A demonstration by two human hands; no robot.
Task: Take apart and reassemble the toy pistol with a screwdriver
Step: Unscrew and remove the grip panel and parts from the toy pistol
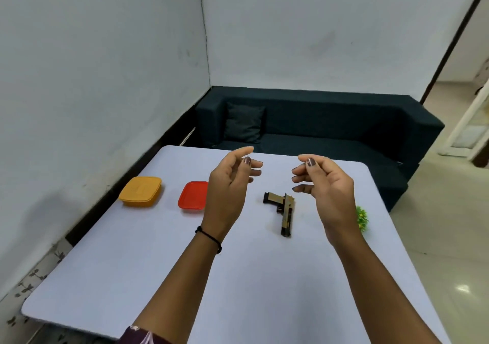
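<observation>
A small tan and black toy pistol [283,211] lies flat on the white table [132,259], in one piece, its barrel pointing toward me. My left hand [229,185] is raised above the table to the pistol's left, fingers loosely curled and holding nothing. My right hand [326,187] is raised to the pistol's right, palm facing left, fingers also relaxed and empty. Neither hand touches the pistol. No screwdriver is in view.
A yellow lidded box [140,191] and a red lidded box [192,195] sit at the table's left. A small green plant [361,217] peeks out behind my right wrist. A dark sofa [317,129] stands beyond the far table edge.
</observation>
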